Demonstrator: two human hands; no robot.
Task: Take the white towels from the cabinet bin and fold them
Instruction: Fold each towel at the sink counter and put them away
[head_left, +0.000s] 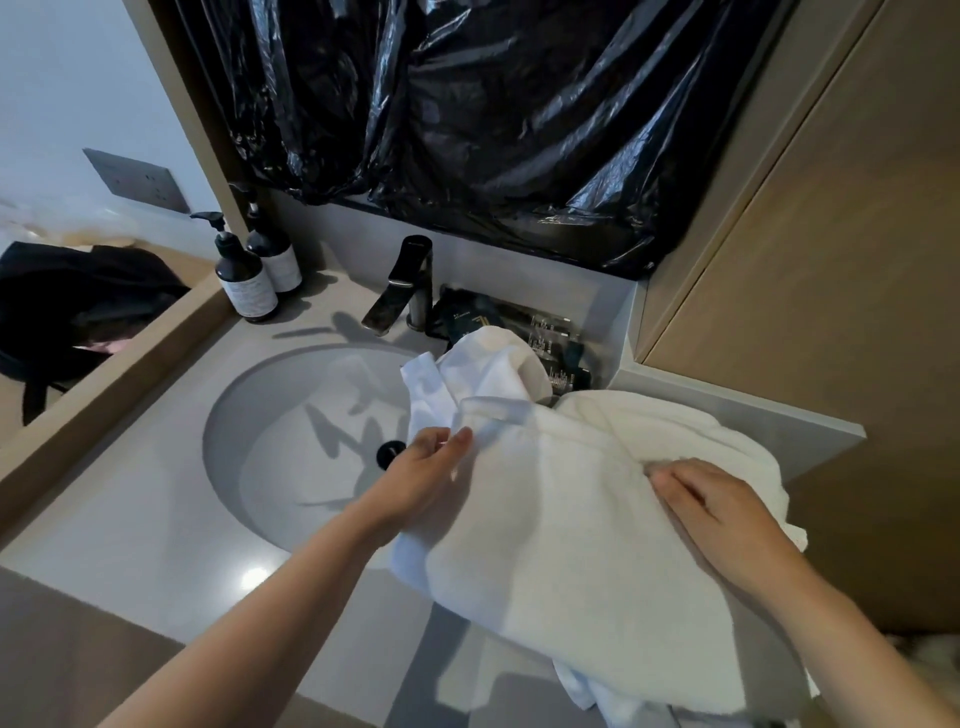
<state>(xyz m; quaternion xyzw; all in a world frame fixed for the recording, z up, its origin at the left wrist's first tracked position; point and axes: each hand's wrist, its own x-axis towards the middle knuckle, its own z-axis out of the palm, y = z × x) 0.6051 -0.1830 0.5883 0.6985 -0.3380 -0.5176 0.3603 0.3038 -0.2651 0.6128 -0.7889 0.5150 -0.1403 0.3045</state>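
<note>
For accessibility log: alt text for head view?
A white towel lies over the right of a grey sink counter; the left hand holds its edge, the right hand rests on it. Behind stand a black faucet and two dark pump bottles.

Open sink basin (291, 415) beside faucet (400, 291)

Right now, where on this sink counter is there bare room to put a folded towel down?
The counter front-left of the basin, up to the wooden ledge, is bare. A narrow strip lies between the pump bottles and the faucet. The right side is crowded: white towels cover it, dark toiletries behind.
</note>
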